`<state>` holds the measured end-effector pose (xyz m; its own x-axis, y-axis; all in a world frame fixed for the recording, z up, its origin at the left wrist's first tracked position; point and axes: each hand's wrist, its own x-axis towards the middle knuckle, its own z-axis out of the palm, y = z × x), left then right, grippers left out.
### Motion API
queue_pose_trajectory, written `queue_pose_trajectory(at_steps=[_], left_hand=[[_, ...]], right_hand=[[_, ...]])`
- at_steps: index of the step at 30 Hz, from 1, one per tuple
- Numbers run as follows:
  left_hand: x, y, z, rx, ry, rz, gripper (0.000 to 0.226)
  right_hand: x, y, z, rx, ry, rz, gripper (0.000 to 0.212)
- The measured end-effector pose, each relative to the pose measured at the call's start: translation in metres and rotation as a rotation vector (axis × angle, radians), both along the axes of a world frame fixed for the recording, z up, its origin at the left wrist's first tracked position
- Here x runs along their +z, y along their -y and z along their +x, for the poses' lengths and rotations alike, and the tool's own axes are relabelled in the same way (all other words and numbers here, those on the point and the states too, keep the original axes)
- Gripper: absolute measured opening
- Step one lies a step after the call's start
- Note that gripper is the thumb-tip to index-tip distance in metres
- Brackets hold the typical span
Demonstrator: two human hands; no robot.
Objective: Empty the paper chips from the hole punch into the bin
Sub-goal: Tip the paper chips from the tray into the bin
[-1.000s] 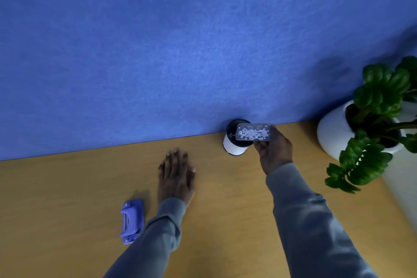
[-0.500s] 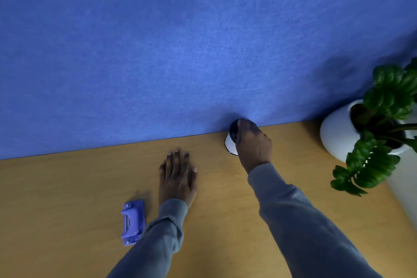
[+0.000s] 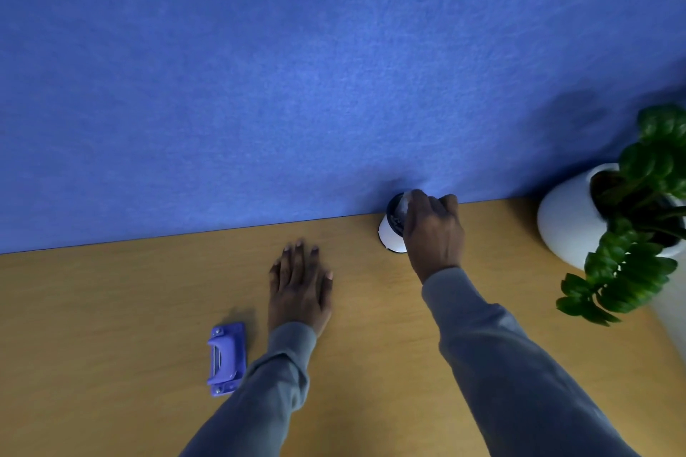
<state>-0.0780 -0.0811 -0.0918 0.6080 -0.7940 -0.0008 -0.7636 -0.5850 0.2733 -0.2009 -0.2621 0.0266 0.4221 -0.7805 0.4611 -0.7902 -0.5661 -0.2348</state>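
A small white bin point(image 3: 389, 234) with a dark inside stands on the desk against the blue partition. My right hand point(image 3: 432, 234) is over its mouth, fingers curled round the clear chip tray point(image 3: 402, 205), which is tipped into the bin and mostly hidden by the hand. The purple hole punch point(image 3: 225, 358) lies on the desk at the lower left. My left hand point(image 3: 300, 287) rests flat on the wood beside it, fingers straight, holding nothing.
A white pot point(image 3: 568, 219) with a green plant point(image 3: 631, 249) stands at the right edge of the desk. The blue felt partition point(image 3: 297, 85) closes off the back of the wooden desk point(image 3: 111, 308).
My right hand turned the chip tray over from face-up above the bin to tipped down into its mouth. The left hand and the hole punch stayed put.
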Motion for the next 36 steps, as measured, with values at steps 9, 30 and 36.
queue_pose_trajectory(at_steps=[9,30,36], left_hand=[[0.000,0.000,0.000,0.010,-0.005,-0.005,0.059],[0.005,0.000,-0.002,0.013,0.000,-0.005,0.059],[0.002,-0.001,-0.001,0.008,0.012,-0.034,0.058]], right_hand=[[0.004,-0.003,-0.004,0.022,-0.067,0.092,0.023],[0.010,-0.005,0.002,-0.153,0.305,0.345,0.009],[0.011,-0.005,0.000,-0.132,0.328,0.339,0.013]])
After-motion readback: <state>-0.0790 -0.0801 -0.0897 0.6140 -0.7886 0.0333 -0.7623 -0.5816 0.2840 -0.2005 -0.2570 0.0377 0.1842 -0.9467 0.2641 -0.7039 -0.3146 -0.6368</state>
